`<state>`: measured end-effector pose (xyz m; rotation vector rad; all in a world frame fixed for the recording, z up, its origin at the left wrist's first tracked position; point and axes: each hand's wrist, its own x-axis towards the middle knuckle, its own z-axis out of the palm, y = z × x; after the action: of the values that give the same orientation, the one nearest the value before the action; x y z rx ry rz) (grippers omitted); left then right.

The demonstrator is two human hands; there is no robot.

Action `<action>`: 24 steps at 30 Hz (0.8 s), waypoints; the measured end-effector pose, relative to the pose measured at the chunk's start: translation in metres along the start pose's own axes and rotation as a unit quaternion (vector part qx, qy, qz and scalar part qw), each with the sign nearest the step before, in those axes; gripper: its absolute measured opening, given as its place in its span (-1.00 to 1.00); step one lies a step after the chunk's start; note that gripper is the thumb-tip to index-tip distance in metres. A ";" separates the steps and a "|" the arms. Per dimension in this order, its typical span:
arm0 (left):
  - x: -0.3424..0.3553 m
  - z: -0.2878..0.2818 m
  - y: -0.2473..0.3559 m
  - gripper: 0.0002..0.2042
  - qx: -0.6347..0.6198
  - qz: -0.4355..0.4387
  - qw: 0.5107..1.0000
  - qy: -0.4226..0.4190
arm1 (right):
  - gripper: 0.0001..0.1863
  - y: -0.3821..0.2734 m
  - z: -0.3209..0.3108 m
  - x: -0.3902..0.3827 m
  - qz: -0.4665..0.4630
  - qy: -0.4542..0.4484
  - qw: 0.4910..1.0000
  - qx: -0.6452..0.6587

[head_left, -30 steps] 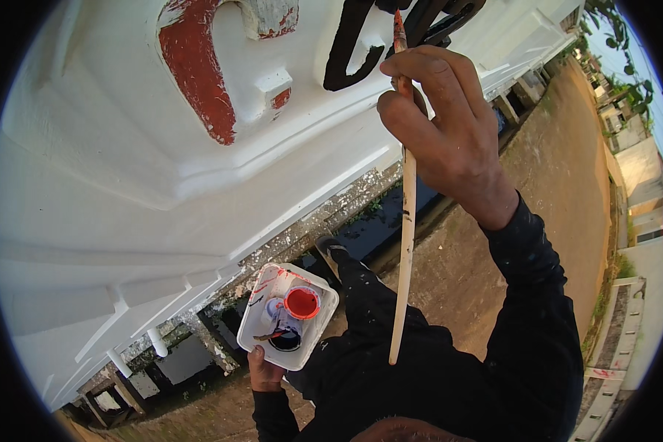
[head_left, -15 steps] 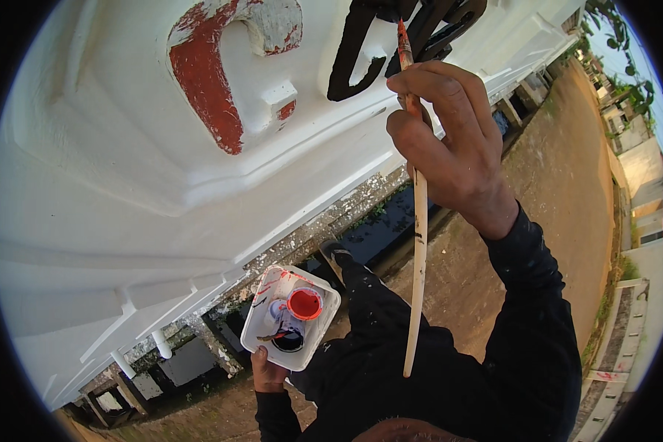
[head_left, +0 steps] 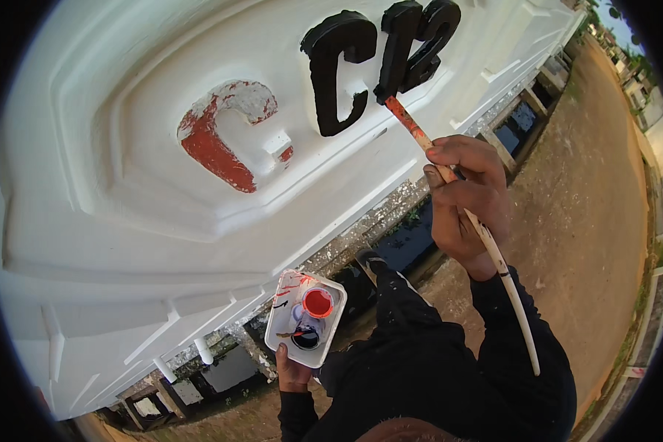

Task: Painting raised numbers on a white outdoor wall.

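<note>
My right hand (head_left: 470, 193) pinches a long pale-handled paintbrush (head_left: 409, 121) smeared with red. Its tip meets the lower end of a raised black character (head_left: 394, 55) on a white wall. Another black character (head_left: 331, 66) stands to its left. Farther left is a raised shape (head_left: 217, 151) with patchy red and worn white paint. Below, my left hand (head_left: 295, 374) grips the near edge of a white plastic tray (head_left: 280, 328). Inside it are a cup of red paint (head_left: 318, 302), a container of dark paint (head_left: 305, 339) and a small brush lying across that container.
The white molded wall (head_left: 125, 265) fills the left side, with short white pipes (head_left: 203, 351) low on it. Beneath runs a ditch with dark water (head_left: 409, 239) beside a rough concrete ledge. A brown dirt path (head_left: 567, 243) stretches along the right. My foot (head_left: 372, 261) is near the ditch.
The brush tip has moved from higher among the black characters to the lower end of one. The handle now slants down to the right. My view has shifted; the left hand still holds the tray.
</note>
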<state>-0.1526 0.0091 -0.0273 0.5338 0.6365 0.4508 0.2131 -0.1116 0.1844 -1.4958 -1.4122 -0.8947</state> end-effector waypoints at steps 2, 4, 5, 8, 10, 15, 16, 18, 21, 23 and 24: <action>-0.004 0.025 0.005 -0.17 0.008 0.009 1.000 0.018 | -0.79 -0.008 -0.004 -0.010 0.152 0.162 0.968 0.119; -0.007 0.049 0.010 -0.19 0.024 0.017 0.999 0.020 | -0.80 -0.002 -0.011 -0.015 0.197 0.225 0.940 0.163; -0.006 0.053 0.011 -0.18 0.038 0.018 0.999 0.022 | -0.81 0.003 -0.013 -0.018 0.234 0.266 0.911 0.210; -0.004 0.056 0.011 -0.14 0.057 -0.009 0.997 0.059 | -0.76 0.017 -0.003 -0.015 0.314 0.369 0.794 0.368; -0.003 0.066 0.011 -0.09 0.067 -0.023 0.993 0.091 | -0.78 0.027 0.003 -0.018 0.375 0.395 0.716 0.436; -0.001 0.068 0.013 -0.08 0.070 -0.018 0.988 0.138 | -0.79 0.059 0.033 -0.030 0.411 0.445 0.605 0.516; 0.001 0.070 0.014 -0.09 0.065 -0.021 0.988 0.142 | -0.79 0.064 0.038 -0.032 0.411 0.447 0.591 0.531; 0.001 0.080 0.015 -0.09 0.070 -0.017 0.985 0.155 | -0.80 0.070 0.047 -0.032 0.412 0.451 0.568 0.551; -0.003 0.097 0.015 -0.08 0.068 -0.017 0.983 0.168 | -0.80 0.074 0.057 -0.026 0.412 0.431 0.566 0.570; -0.004 0.094 0.015 -0.07 0.069 -0.007 0.982 0.174 | -0.80 0.077 0.061 -0.020 0.395 0.427 0.580 0.570; -0.005 0.093 0.014 -0.06 0.075 -0.006 0.982 0.174 | -0.80 0.079 0.063 -0.019 0.397 0.428 0.576 0.573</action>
<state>-0.0982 -0.0125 0.0466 0.5981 1.0158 0.4914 0.2854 -0.0581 0.1350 -0.3395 -0.2187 0.0670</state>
